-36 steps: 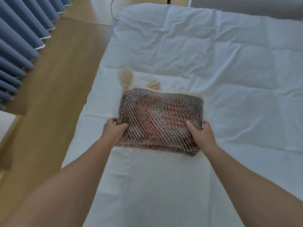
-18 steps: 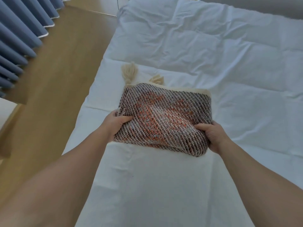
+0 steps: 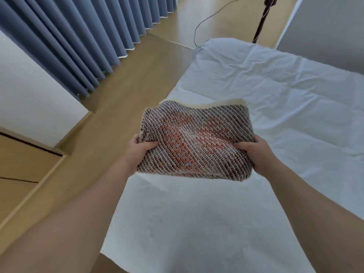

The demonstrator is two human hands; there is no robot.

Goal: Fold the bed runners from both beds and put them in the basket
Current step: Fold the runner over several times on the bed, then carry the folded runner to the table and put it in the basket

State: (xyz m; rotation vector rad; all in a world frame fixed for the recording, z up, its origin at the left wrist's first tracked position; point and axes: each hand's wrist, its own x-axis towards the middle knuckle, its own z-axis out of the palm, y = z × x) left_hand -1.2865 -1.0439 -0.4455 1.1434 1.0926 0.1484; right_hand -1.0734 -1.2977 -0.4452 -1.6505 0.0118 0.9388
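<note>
Folded runner (image 3: 195, 140) is off the bed (image 3: 295, 107), left hand (image 3: 140, 152) and right hand (image 3: 256, 154) clamped on its ends. No basket in view, so it looks like stowing remains.

Folded woven bed runner (image 3: 197, 142) held mid-frame above white bed (image 3: 295, 107), left hand (image 3: 137, 152) and right hand (image 3: 256, 154) gripping its near corners. Blue curtains (image 3: 78, 40) upper left, wooden floor (image 3: 122, 99) between.

Bare wooden floor (image 3: 126, 91) lies open left of the bed (image 3: 275, 115); curtains (image 3: 78, 46) and a black stand (image 3: 262, 20) border it
</note>
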